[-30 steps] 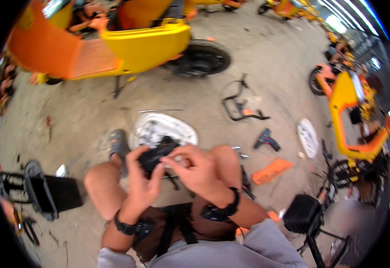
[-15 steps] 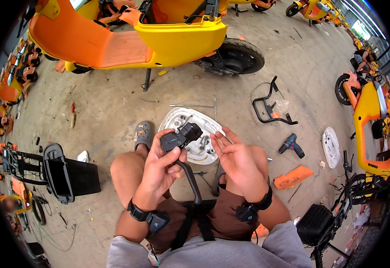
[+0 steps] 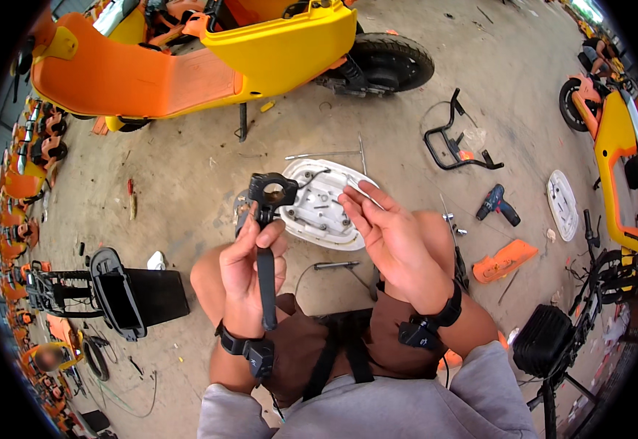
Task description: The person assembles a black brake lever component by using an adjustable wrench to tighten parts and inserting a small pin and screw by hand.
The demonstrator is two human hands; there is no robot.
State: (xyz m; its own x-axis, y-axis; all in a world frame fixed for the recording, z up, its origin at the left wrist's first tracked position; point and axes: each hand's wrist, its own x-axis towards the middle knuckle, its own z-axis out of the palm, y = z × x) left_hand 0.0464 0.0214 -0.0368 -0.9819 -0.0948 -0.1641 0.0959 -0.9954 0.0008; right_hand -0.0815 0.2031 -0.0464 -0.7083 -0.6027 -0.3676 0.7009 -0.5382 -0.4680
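My left hand (image 3: pixel 242 267) grips a black brake lever (image 3: pixel 267 289) just below its clamp. The round clamp opening faces up at the top, and the lever blade points down toward my lap. My right hand (image 3: pixel 401 245) is raised to the right of it, fingers stretched out and apart, over the edge of a white plastic cover (image 3: pixel 326 233). I see nothing held in it, though its palm side is partly hidden. The cover lies hollow side up on the floor, with small metal parts and a thin black cable in it.
A yellow and orange scooter (image 3: pixel 282 55) stands ahead. To the right lie a cordless drill (image 3: pixel 497 205), a black tube frame (image 3: pixel 443 139), an orange panel (image 3: pixel 505 261) and another white cover (image 3: pixel 562 205). A black box (image 3: pixel 147 293) is at left. Another person (image 3: pixel 598 55) crouches far right.
My left hand has turned the brake lever, so the clamp opening now shows and the blade hangs straighter. My right hand stays raised and open. The view has shifted.
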